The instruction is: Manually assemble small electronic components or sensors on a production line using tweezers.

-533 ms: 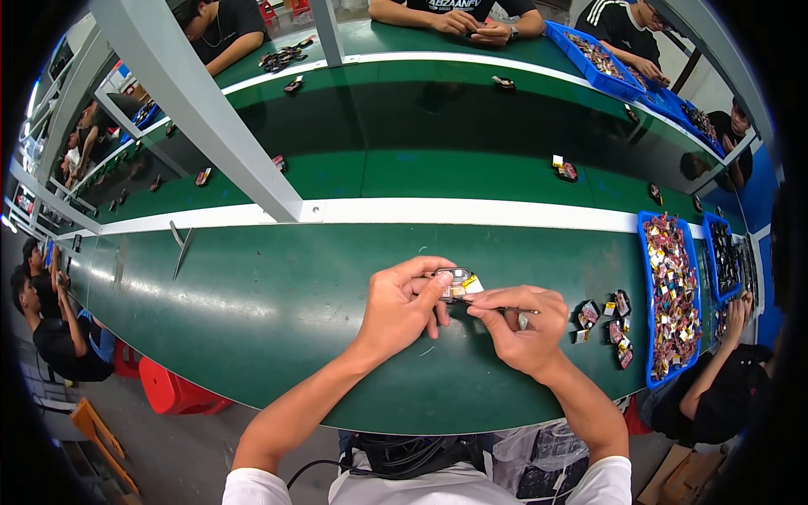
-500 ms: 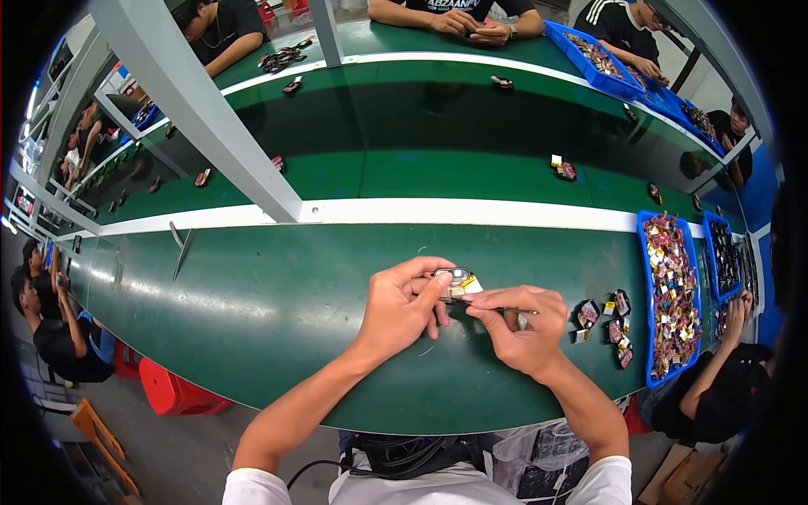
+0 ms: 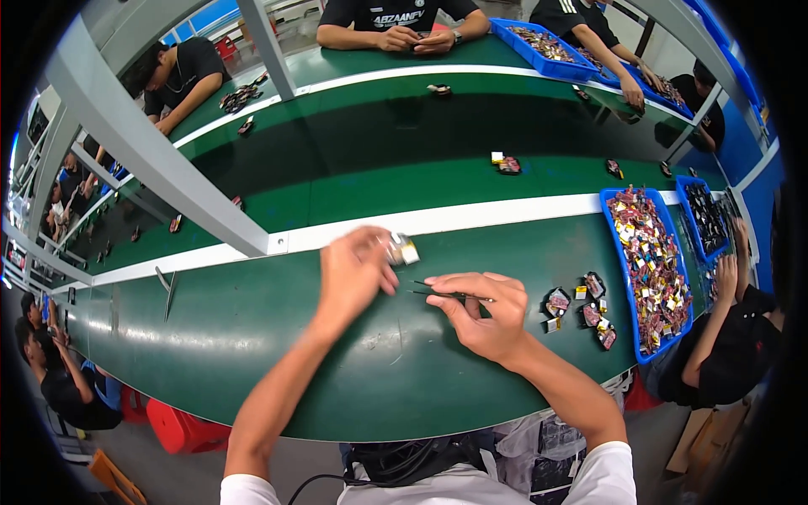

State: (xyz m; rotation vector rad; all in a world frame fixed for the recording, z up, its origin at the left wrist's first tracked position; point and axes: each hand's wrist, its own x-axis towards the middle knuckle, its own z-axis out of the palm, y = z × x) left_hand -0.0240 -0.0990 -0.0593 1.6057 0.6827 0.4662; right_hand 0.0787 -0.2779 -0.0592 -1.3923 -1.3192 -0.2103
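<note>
Between the fingertips of my left hand (image 3: 353,271) is a small electronic assembly (image 3: 404,249) with a white-and-yellow piece; motion blurs both. Black tweezers (image 3: 459,295) sit in the grip of my right hand (image 3: 488,313). Their two tips stand slightly apart, pointing left toward the left hand and touching nothing. Several similar assemblies with red wires and white-yellow pieces, one of them a dark-cased assembly (image 3: 556,301), lie on the green table to the right of my right hand.
A blue tray (image 3: 621,273) heaped with wired parts is at the right, beside a smaller blue tray (image 3: 692,182) of black parts. Another pair of tweezers (image 3: 168,295) lies at left. Beyond the white rail (image 3: 438,215), a belt carries assemblies (image 3: 507,165). A grey post (image 3: 168,143) rises at left; co-workers sit around.
My left hand has moved away from the right hand with the assembly, up and left toward the rail. The tweezers no longer touch the assembly. The whole view has shifted somewhat.
</note>
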